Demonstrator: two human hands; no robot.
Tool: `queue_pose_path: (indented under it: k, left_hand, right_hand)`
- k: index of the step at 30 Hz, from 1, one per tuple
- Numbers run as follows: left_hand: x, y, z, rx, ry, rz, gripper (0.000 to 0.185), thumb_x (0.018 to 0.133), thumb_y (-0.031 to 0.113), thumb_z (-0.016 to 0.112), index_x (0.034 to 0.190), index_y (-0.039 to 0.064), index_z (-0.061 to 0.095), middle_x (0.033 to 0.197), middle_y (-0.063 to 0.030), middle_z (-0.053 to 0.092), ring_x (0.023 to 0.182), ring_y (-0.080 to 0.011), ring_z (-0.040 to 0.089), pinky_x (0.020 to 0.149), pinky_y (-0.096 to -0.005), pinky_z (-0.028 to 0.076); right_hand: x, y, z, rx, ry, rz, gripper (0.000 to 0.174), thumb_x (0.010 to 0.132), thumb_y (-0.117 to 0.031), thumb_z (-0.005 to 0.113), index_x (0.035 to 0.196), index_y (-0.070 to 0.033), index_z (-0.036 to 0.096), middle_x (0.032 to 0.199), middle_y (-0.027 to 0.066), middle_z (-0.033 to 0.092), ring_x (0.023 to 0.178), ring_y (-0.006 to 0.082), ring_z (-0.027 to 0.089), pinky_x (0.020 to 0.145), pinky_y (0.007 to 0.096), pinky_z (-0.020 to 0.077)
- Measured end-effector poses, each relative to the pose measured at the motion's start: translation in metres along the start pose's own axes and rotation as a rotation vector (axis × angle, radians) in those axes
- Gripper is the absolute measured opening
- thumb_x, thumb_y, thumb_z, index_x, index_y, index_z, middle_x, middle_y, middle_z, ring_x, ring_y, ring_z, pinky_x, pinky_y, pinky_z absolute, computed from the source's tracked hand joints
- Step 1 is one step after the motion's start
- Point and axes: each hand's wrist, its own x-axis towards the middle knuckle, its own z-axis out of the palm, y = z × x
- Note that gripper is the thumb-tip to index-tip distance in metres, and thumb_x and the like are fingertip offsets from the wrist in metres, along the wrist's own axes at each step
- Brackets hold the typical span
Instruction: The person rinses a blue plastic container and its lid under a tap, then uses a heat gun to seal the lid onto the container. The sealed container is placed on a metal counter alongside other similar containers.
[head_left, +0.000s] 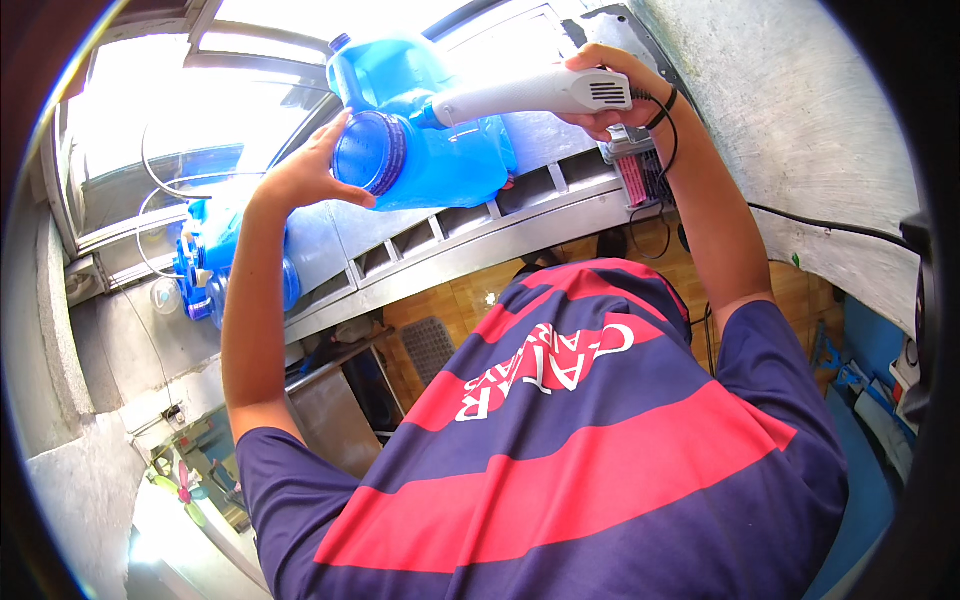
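Note:
A translucent blue plastic water jug (450, 165) rests on the metal counter, its wide round blue cap (364, 154) towards me. Around the cap's rim runs a dark printed band (396, 156). My left hand (319, 169) spans the cap, fingers at its upper edge and thumb at its lower edge. In my right hand (619, 90) is a white corded heat gun (532, 94), held by its vented rear end. Its nozzle (426, 114) points left, close to the cap's band; whether it touches the jug cannot be told.
The metal counter (525, 225) has slots along its front. More blue jugs (232, 255) and thin white tubing (161, 184) are at the left. A clear container with pink packets (636, 180) stands below my right wrist. A black cord (832, 225) runs along the right wall. Bright windows lie behind.

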Motion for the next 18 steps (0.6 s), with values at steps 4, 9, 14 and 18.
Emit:
queue_pose_path:
  k: [4, 9, 14, 18]
  left_hand:
    - [0.002, 0.009, 0.013, 0.049, 0.095, 0.069, 0.138, 0.051, 0.068, 0.086, 0.158, 0.017, 0.016, 0.158, -0.0261, 0.021, 0.145, -0.0408, 0.028, 0.116, -0.0495, 0.032]
    - [0.001, 0.014, 0.017, 0.040, 0.122, 0.062, 0.132, 0.058, 0.064, 0.085, 0.158, 0.018, 0.013, 0.157, -0.0281, 0.022, 0.143, -0.0431, 0.031, 0.115, -0.0487, 0.033]
    - [0.000, 0.010, 0.018, -0.024, 0.116, 0.117, 0.127, 0.062, 0.053, 0.087, 0.158, 0.020, 0.010, 0.157, -0.0284, 0.021, 0.142, -0.0442, 0.031, 0.114, -0.0478, 0.034]
    - [-0.002, 0.012, 0.016, -0.054, 0.114, 0.130, 0.126, 0.062, 0.043, 0.089, 0.158, 0.023, 0.011, 0.158, -0.0281, 0.021, 0.143, -0.0444, 0.030, 0.114, -0.0482, 0.034]
  right_hand:
    - [0.000, -0.005, 0.003, -0.005, -0.009, -0.003, 0.069, 0.082, -0.059, 0.061, 0.108, 0.005, 0.063, 0.074, 0.0118, 0.065, 0.053, 0.0146, 0.061, 0.043, 0.0257, 0.0503]
    - [0.008, -0.007, 0.004, -0.004, -0.073, 0.018, 0.066, 0.083, -0.057, 0.060, 0.105, 0.005, 0.064, 0.073, 0.0119, 0.065, 0.054, 0.0147, 0.061, 0.042, 0.0262, 0.0503]
    - [0.012, -0.006, 0.006, -0.010, -0.063, 0.038, 0.065, 0.084, -0.057, 0.059, 0.105, 0.004, 0.064, 0.073, 0.0123, 0.065, 0.053, 0.0145, 0.062, 0.041, 0.0255, 0.0502]
    - [0.011, -0.005, 0.004, 0.000, -0.031, 0.004, 0.066, 0.083, -0.058, 0.060, 0.106, 0.004, 0.064, 0.074, 0.0123, 0.065, 0.053, 0.0150, 0.062, 0.041, 0.0250, 0.0505]
